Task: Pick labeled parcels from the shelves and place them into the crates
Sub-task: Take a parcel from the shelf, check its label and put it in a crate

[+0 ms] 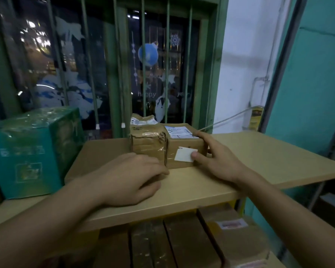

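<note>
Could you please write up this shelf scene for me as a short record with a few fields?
setting: light wooden shelf before a barred green window
target: brown cardboard parcel with white labels, standing on the shelf
right hand: grips that parcel, thumb on front label, fingers over top edge
left hand: rests on the shelf before the crumpled taped cardboard parcel
neighbour: green shrink-wrapped box, far left
below: more cardboard boxes
crates: not in view

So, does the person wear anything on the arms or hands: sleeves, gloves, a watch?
No. No sleeve shows anywhere up to the picture's edge. The left hand and the right hand have no glove, and no ring, watch or bracelet shows.
</note>
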Demonstrator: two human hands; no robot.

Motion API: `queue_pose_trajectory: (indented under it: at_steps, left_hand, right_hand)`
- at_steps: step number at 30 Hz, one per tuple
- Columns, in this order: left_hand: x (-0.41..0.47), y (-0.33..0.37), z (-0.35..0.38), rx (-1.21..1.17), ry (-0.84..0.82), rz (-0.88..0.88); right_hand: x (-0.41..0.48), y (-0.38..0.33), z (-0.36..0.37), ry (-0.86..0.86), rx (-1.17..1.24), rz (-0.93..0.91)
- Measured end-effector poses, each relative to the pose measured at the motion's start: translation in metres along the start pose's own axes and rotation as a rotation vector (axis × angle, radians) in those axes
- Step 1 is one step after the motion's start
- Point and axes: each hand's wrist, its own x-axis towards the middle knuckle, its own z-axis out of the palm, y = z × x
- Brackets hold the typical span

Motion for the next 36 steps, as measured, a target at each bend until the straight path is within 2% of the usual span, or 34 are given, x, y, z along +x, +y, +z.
queue_pose_trajectory:
  at_steps: [4,7,12,14,18,23,30,36]
  left_hand:
    - [0.009,0.013,0.010,-0.029,0.042,-0.084]
    - [0.010,0.024,0.018,-0.114,0.105,-0.234]
    - [0.022,0.055,0.027,-0.411,0.404,-0.548]
    - [0.034,0.069,0.027,-0.496,0.500,-0.607]
    - [0.066,0.093,0.031,-0.637,0.573,-0.638]
    - [0.102,0.118,0.035,-0.932,0.734,-0.711]
    - [0.112,0.145,0.042,-0.864,0.840,-0.715]
    - [0.110,0.147,0.039,-0.866,0.856,-0.708]
  right_hand:
    - [-0.002,0.004,0.001,0.052,-0.032,-0.046]
    - [-0.011,0.010,-0.002,0.112,-0.062,-0.089]
    - [-0.026,0.023,-0.013,0.204,0.000,-0.178]
    - [-0.033,0.031,-0.022,0.245,0.028,-0.223]
    - [-0.039,0.052,-0.038,0.245,0.094,-0.332]
    - [-0.046,0.075,-0.052,0.197,0.163,-0.412]
    - [-0.049,0.093,-0.060,0.015,0.479,-0.347]
    - [-0.045,0.097,-0.065,-0.037,0.578,-0.339]
